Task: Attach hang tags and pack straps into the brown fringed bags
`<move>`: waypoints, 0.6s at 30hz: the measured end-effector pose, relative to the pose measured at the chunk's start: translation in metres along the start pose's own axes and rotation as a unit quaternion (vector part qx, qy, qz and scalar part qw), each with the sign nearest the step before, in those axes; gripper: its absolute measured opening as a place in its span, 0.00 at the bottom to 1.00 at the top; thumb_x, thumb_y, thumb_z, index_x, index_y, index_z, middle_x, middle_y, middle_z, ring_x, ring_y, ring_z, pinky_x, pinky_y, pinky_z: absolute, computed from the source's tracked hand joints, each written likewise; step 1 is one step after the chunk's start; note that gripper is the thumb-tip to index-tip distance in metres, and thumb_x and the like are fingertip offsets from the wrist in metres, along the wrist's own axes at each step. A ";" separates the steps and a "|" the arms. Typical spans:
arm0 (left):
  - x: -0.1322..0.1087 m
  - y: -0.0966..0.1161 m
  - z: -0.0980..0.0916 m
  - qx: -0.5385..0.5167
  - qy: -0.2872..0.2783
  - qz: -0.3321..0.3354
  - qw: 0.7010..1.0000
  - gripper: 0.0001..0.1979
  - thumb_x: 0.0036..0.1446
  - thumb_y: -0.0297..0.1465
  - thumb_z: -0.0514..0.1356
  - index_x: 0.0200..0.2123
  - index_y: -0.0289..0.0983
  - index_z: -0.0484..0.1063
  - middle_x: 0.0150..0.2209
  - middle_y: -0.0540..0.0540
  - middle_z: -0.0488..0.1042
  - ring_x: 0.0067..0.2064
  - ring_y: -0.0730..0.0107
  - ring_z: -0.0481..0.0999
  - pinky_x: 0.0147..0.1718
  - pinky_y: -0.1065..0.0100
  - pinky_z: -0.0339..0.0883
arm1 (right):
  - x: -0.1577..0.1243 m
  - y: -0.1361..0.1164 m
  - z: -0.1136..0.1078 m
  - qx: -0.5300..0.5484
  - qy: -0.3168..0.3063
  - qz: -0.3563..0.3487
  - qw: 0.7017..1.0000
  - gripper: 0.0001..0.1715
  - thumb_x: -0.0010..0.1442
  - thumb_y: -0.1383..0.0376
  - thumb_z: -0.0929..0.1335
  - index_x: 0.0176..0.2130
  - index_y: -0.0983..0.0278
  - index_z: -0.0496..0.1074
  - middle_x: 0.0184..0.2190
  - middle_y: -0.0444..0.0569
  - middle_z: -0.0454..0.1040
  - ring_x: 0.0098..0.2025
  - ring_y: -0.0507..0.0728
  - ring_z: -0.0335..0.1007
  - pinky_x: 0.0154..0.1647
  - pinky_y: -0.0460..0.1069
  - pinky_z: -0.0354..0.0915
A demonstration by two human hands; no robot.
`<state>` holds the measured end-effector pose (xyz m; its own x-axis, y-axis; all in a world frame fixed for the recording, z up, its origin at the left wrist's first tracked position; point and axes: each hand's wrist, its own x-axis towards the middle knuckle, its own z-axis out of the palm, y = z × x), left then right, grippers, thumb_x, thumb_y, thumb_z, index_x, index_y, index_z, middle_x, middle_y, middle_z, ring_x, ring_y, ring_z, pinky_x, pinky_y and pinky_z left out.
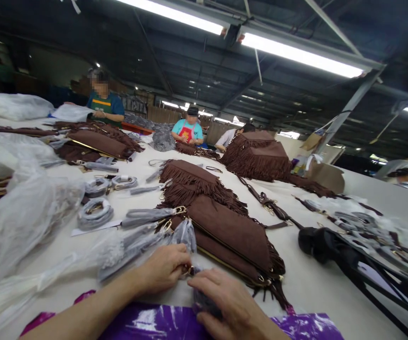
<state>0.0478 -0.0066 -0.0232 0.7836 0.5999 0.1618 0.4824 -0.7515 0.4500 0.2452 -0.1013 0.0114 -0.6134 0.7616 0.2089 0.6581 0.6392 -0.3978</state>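
Note:
My left hand (166, 268) is closed, its fingertips pinching at a small gold clasp (191, 270). Close beside it, my right hand (230, 302) curls around a strap (205, 302) wrapped in grey plastic; the palm hides part of it. Just beyond both hands lies a stack of brown fringed bags (232, 231) with gold zippers. Plastic-wrapped straps with gold hooks (150, 215) stick out from the stack's left side. Shiny purple plastic (154, 321) is spread at the near edge, under my forearms.
Coiled wrapped straps (95, 213) and clear plastic bags (30, 217) are on the left. A black strapped item (352, 255) and more straps (366, 226) lie right. A high bag pile (256, 156) stands farther back. Co-workers (189, 130) are across the table (288, 212).

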 end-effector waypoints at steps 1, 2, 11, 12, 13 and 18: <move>-0.001 0.001 0.000 0.004 -0.002 -0.001 1.000 0.11 0.57 0.22 0.54 0.36 0.38 0.75 0.37 0.47 0.74 0.40 0.67 0.73 0.38 0.71 0.62 | 0.000 0.000 0.004 -0.039 -0.009 -0.004 0.999 0.26 0.51 0.72 0.68 0.51 0.62 0.68 0.46 0.49 0.73 0.45 0.59 0.67 0.44 0.49 0.64; -0.001 0.002 0.000 0.006 -0.002 -0.001 1.000 0.11 0.57 0.23 0.54 0.36 0.38 0.75 0.37 0.47 0.74 0.40 0.67 0.73 0.38 0.71 0.62 | 0.002 0.000 0.010 -0.087 -0.007 -0.012 0.996 0.24 0.50 0.72 0.69 0.48 0.61 0.70 0.43 0.48 0.74 0.41 0.59 0.67 0.40 0.50 0.63; -0.002 0.001 0.001 -0.025 0.035 -0.010 0.999 0.11 0.53 0.19 0.53 0.30 0.37 0.73 0.35 0.47 0.74 0.39 0.68 0.74 0.38 0.72 0.64 | 0.018 0.015 0.056 -0.289 0.211 -0.161 0.920 0.19 0.64 0.72 0.64 0.22 0.64 0.64 0.25 0.45 0.69 0.29 0.56 0.61 0.32 0.52 0.55; -0.003 -0.001 0.002 -0.038 0.045 -0.005 0.998 0.11 0.53 0.19 0.53 0.30 0.37 0.73 0.35 0.48 0.74 0.38 0.69 0.74 0.38 0.73 0.64 | 0.017 0.020 0.056 -0.259 0.220 -0.174 0.924 0.19 0.66 0.71 0.64 0.23 0.64 0.65 0.27 0.46 0.71 0.31 0.56 0.64 0.35 0.51 0.56; -0.004 -0.003 0.004 -0.045 0.056 0.003 0.997 0.11 0.53 0.19 0.53 0.31 0.37 0.73 0.35 0.48 0.74 0.38 0.70 0.74 0.37 0.73 0.64 | 0.016 0.024 0.054 -0.209 0.219 -0.181 0.936 0.17 0.67 0.70 0.63 0.26 0.63 0.67 0.30 0.45 0.73 0.33 0.55 0.66 0.37 0.50 0.58; -0.003 -0.009 0.009 0.057 0.162 0.057 0.983 0.10 0.59 0.23 0.53 0.29 0.37 0.71 0.29 0.49 0.73 0.31 0.70 0.73 0.28 0.72 0.60 | 0.009 0.038 0.032 0.169 0.152 0.032 0.973 0.17 0.69 0.57 0.63 0.34 0.63 0.73 0.29 0.44 0.75 0.30 0.52 0.69 0.32 0.44 0.61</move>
<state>0.0449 -0.0037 -0.0360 0.6783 0.5519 0.4851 0.4540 -0.8339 0.3140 0.2508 -0.0734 -0.0305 -0.3844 0.8281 0.4081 0.4785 0.5568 -0.6790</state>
